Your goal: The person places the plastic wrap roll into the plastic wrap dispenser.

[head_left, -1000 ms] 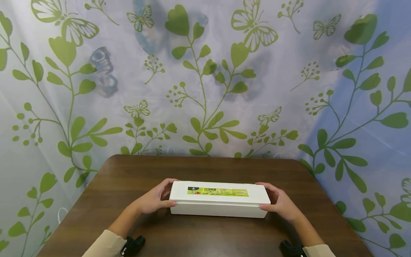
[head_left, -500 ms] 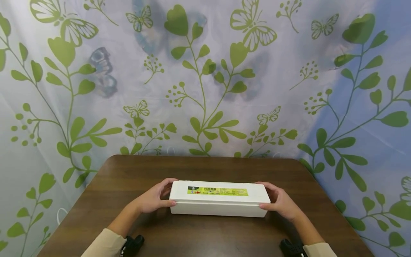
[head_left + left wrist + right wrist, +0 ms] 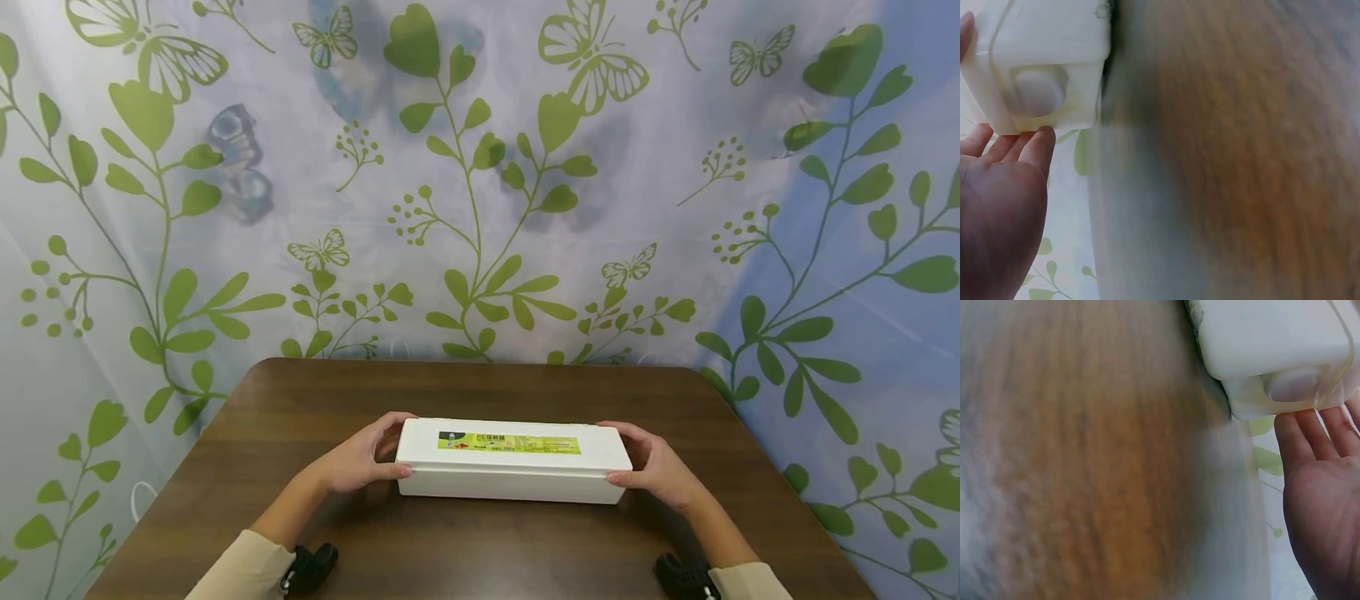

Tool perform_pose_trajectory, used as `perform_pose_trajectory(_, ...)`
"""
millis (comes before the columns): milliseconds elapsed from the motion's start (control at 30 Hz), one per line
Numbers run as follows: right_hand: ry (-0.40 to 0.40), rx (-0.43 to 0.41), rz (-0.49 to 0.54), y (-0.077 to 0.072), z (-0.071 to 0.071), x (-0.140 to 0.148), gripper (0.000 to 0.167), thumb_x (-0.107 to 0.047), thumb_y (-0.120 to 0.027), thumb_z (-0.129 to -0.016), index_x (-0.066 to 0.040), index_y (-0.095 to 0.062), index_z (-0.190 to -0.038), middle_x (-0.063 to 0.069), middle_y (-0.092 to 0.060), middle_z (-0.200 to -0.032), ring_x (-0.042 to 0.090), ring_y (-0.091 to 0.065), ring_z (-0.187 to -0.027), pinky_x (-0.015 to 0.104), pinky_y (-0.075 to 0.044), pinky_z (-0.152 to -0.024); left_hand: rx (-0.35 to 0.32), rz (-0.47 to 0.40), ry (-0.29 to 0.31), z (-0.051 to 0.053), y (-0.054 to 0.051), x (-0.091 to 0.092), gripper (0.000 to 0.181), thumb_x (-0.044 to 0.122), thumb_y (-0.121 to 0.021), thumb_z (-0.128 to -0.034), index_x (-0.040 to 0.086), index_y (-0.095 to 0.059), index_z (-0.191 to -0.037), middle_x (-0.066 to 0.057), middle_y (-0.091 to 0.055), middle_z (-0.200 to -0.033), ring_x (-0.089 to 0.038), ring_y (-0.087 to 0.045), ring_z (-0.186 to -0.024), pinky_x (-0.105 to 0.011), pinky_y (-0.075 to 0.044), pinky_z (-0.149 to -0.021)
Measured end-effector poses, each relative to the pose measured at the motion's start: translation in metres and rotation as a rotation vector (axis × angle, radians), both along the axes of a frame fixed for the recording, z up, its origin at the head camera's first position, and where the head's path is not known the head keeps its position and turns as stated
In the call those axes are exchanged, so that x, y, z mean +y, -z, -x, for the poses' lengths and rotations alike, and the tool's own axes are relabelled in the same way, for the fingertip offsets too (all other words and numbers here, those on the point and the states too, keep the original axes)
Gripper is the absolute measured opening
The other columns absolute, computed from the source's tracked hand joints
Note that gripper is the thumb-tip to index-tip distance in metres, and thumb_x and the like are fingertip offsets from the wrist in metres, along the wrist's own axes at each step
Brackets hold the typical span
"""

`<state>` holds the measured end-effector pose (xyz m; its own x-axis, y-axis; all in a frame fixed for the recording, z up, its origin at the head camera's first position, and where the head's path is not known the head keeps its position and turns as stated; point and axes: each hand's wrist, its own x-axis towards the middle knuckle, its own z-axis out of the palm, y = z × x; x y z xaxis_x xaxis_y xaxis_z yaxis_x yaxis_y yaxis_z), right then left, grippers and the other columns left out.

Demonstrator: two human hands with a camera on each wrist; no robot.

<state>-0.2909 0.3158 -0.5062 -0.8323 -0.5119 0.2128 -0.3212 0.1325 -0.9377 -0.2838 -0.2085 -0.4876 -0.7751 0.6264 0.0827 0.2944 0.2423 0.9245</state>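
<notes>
A long white cling film box (image 3: 517, 483) lies crosswise on the brown table (image 3: 480, 550), a green and yellow label (image 3: 510, 442) on its top. My left hand (image 3: 360, 457) grips its left end, thumb at the front and fingers reaching behind. At the other end my right hand (image 3: 656, 468) holds it the same way. Both wrist views show a round knob set into each end of the box, with fingertips against the far side. The box's inside is hidden.
Behind the table hangs a pale curtain (image 3: 480, 208) printed with green leaves and butterflies. The table's back edge (image 3: 480, 363) runs just in front of it. Black straps (image 3: 309, 568) sit on both wrists.
The view has shifted slightly. Both hands keep their hold on the cling film box, which stays in place on the table.
</notes>
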Motion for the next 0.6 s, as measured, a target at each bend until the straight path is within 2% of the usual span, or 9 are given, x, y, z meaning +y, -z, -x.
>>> perform_pose_trajectory(133, -0.02, -0.013, 0.002, -0.0019, -0.0021, 0.001, 0.073, 0.005, -0.075, -0.086, 0.007, -0.039, -0.15, -0.002, -0.063, -0.134, 0.012, -0.065, -0.109, 0.034, -0.06, -0.084, -0.01, -0.016, 0.01, -0.0006, -0.0016, 0.001, 0.08, 0.018, -0.08, -0.0899, 0.008, -0.031, -0.152, -0.018, -0.037, -0.156, -0.042, -0.034, -0.15, -0.016, -0.043, -0.107)
perform_pose_trajectory(367, -0.034, -0.008, -0.014, -0.0038, -0.0027, 0.0022, 0.074, 0.005, -0.073, -0.088, 0.005, -0.037, -0.152, 0.0, -0.06, -0.136, 0.012, -0.064, -0.111, 0.034, -0.06, -0.086, 0.015, -0.029, 0.012, 0.0006, -0.0004, 0.0021, 0.077, 0.016, -0.079, -0.0907, 0.008, -0.032, -0.152, -0.018, -0.037, -0.156, -0.043, -0.033, -0.151, -0.015, -0.041, -0.109)
perform_pose_trajectory(600, -0.016, -0.027, -0.045, -0.0058, -0.0025, 0.0007, 0.077, 0.002, -0.075, -0.087, 0.003, -0.036, -0.153, 0.004, -0.059, -0.139, 0.012, -0.064, -0.114, 0.034, -0.059, -0.087, 0.041, -0.024, -0.008, -0.0011, -0.0025, 0.002, 0.077, 0.016, -0.081, -0.0887, 0.009, -0.036, -0.151, -0.016, -0.04, -0.154, -0.038, -0.038, -0.149, -0.022, -0.039, -0.116)
